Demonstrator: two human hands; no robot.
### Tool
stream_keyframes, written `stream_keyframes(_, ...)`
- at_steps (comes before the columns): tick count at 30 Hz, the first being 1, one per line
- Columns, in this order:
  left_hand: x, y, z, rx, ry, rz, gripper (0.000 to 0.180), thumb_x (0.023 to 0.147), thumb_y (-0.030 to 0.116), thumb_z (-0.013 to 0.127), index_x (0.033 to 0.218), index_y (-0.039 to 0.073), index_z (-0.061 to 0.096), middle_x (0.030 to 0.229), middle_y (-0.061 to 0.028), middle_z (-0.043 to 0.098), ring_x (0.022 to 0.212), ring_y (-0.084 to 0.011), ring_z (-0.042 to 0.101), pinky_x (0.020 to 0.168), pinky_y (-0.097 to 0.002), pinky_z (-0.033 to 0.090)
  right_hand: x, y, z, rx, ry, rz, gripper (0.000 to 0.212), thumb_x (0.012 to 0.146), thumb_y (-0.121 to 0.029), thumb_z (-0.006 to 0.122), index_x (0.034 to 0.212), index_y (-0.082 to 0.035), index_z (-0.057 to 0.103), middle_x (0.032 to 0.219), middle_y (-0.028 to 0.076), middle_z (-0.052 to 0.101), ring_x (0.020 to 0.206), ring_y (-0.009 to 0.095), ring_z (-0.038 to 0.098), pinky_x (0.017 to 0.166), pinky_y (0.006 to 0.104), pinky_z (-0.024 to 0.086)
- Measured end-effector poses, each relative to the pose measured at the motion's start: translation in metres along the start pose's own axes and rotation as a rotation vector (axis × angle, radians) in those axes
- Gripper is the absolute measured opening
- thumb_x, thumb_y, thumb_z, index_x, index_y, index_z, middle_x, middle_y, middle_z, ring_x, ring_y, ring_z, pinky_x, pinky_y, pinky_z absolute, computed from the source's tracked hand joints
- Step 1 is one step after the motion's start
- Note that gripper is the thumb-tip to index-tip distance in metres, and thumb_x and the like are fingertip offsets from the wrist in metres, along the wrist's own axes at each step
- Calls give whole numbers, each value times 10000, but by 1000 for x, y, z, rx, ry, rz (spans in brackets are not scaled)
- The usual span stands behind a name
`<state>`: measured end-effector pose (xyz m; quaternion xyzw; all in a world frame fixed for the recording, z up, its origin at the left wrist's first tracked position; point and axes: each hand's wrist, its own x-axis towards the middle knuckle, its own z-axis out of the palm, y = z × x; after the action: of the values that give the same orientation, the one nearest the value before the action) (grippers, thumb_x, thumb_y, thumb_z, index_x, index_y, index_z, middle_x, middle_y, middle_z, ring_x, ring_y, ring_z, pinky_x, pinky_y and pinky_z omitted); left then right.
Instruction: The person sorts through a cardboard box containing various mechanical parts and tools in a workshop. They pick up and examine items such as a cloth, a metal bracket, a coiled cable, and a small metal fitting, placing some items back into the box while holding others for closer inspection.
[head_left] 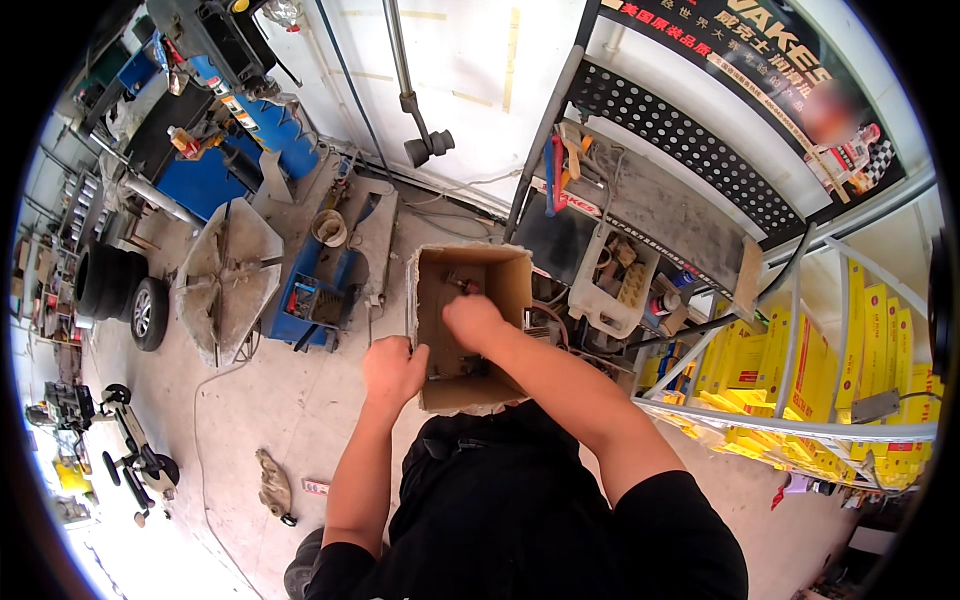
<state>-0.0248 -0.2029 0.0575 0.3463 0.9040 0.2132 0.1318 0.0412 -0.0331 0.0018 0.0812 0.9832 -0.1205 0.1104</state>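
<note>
An open cardboard box [510,283] with ragged top edges stands in front of my body. My left hand [393,370] is closed on its left rim near the front corner, thumb pointing up along the edge. Into the box reaches my right hand [472,322], its fingers curled in; whatever they hold is hidden by the hand. Just beyond these fingers, small reddish and metallic parts [466,286] show against the cardboard. More small bits lie on the bottom of the box, too dim to name.
Left of the box stands a tyre-changing machine with a round metal turntable [228,285] and blue base. A metal bench [665,205] holding tools and a plastic bin [612,285] is at the right, beside a rack of yellow boxes [800,365]. A cable [198,440] crosses the floor.
</note>
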Motion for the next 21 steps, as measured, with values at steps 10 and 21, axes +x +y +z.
stream_keyframes(10,-3,0,0,-16,-36,-1,360,755,286,574,602,-39,608,667,-262,597,683,-429,608,671,-487,499,-5,-28,71,-53,-369,-185,199,823,-124,567,937,-95,728,1008,115,701,941,285,680,780,398,546)
stream_keyframes(21,-5,-2,-3,-29,6,-4,350,747,263,573,571,-39,585,626,-266,575,629,-435,594,629,-487,497,-1,-38,77,-75,-455,-182,251,869,-159,519,993,-110,732,1065,97,695,985,278,672,808,391,542)
